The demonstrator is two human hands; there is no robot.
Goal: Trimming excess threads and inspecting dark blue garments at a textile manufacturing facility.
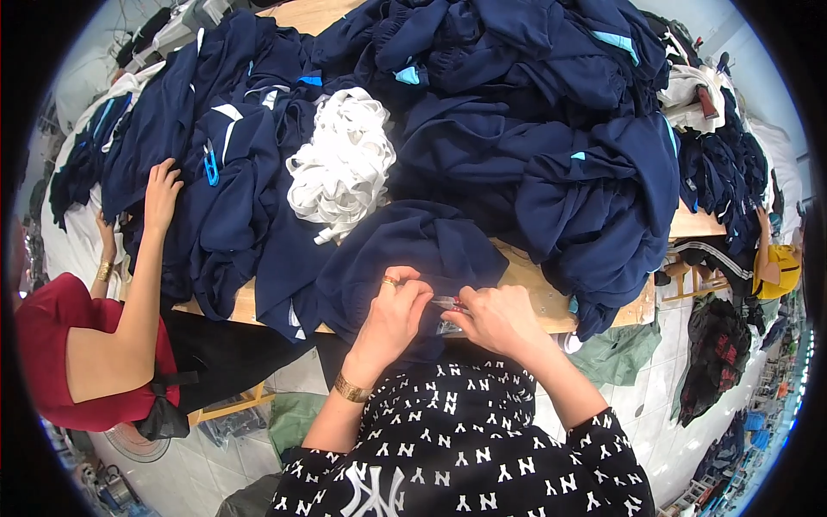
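Just in front of my body, both hands meet over a navy garment bunched at the table's near edge. My right hand is closed around small thread snips, whose metal blades and a bit of red show; the rest is hidden in the fingers. The blades point left at my left hand, which wears a ring and pinches with thumb and fingertips. What it pinches, perhaps thread or a garment edge, is too small to make out. Beyond the garment lies a heap of white tape.
Large piles of navy garments cover the wooden table. Blue-handled snips lie on cloth at left, near a co-worker's hand. Another person in yellow sits at far right. Green sheeting lies on the floor.
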